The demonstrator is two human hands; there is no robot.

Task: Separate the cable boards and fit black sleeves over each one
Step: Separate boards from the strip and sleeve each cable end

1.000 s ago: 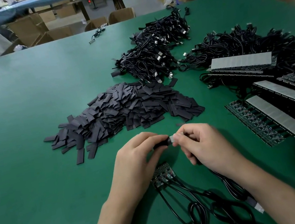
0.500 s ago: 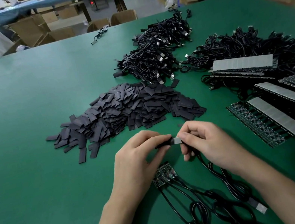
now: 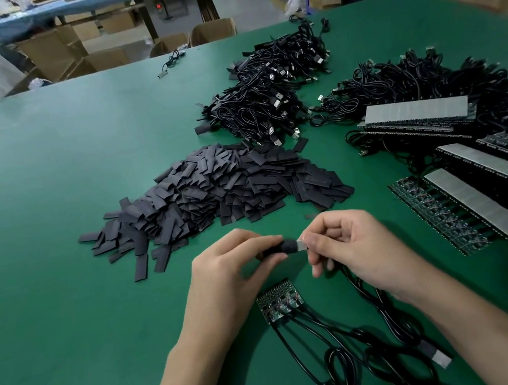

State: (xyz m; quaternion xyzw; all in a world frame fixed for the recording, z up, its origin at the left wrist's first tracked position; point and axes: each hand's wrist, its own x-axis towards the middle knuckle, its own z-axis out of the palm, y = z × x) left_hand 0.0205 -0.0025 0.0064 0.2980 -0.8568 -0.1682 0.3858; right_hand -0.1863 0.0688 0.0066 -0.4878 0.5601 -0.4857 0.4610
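My left hand (image 3: pixel 227 278) pinches a black sleeve (image 3: pixel 281 249) between thumb and fingers. My right hand (image 3: pixel 353 246) pinches the pale end of a small cable board (image 3: pixel 302 245) that pokes out of the sleeve's right end; its black cable runs down under my right palm. Just below my hands a joined strip of small cable boards (image 3: pixel 280 301) lies flat on the green table (image 3: pixel 60 294), with black cables (image 3: pixel 360 360) trailing toward me. A big heap of loose black sleeves (image 3: pixel 212 193) lies beyond my hands.
Two piles of black cables sit further back, one (image 3: pixel 269 94) in the middle and one (image 3: pixel 413 86) on the right. Long panels of unseparated boards with grey strips (image 3: pixel 487 212) fill the right side. Cardboard boxes (image 3: pixel 106 55) stand past the table's far edge.
The grey board end showing between my hands has grown slightly. Both hands stay in the same spot, pinching sleeve and board.
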